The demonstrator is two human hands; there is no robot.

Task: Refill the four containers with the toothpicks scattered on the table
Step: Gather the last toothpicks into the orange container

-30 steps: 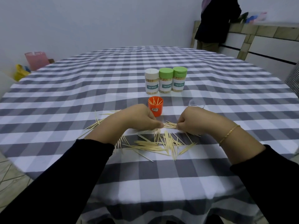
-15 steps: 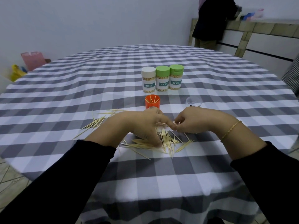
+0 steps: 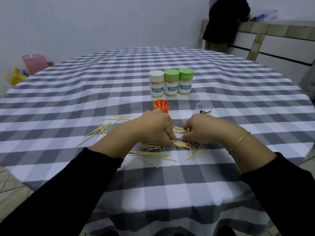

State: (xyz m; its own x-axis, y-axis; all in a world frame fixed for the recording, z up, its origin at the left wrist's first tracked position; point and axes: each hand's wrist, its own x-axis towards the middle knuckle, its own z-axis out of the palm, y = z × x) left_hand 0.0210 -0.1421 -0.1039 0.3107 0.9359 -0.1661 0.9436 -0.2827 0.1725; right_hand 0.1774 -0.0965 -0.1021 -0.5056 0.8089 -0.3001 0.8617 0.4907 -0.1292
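Note:
Three closed toothpick containers stand in a row mid-table: one with a white lid (image 3: 156,84) and two with green lids (image 3: 171,82) (image 3: 185,81). In front of them an open orange container (image 3: 161,106) holds a few toothpicks. Its clear lid (image 3: 203,108) lies to the right. My left hand (image 3: 153,128) and my right hand (image 3: 202,128) meet over the scattered toothpicks (image 3: 153,154), fingertips down and pinching a small bundle (image 3: 180,143) against the checked cloth. More toothpicks (image 3: 102,129) lie to the left of my left hand.
The round table (image 3: 221,184) has a grey and white checked cloth, and its near edge curves below my arms. A person in dark clothes (image 3: 225,23) stands at a tiled counter at the back right. A pink bag (image 3: 35,63) and a yellow object (image 3: 17,76) sit on the floor at the left.
Both hands have slid a little toward me, from the far side of the pile onto its middle. The left fingers now press down on a bundle.

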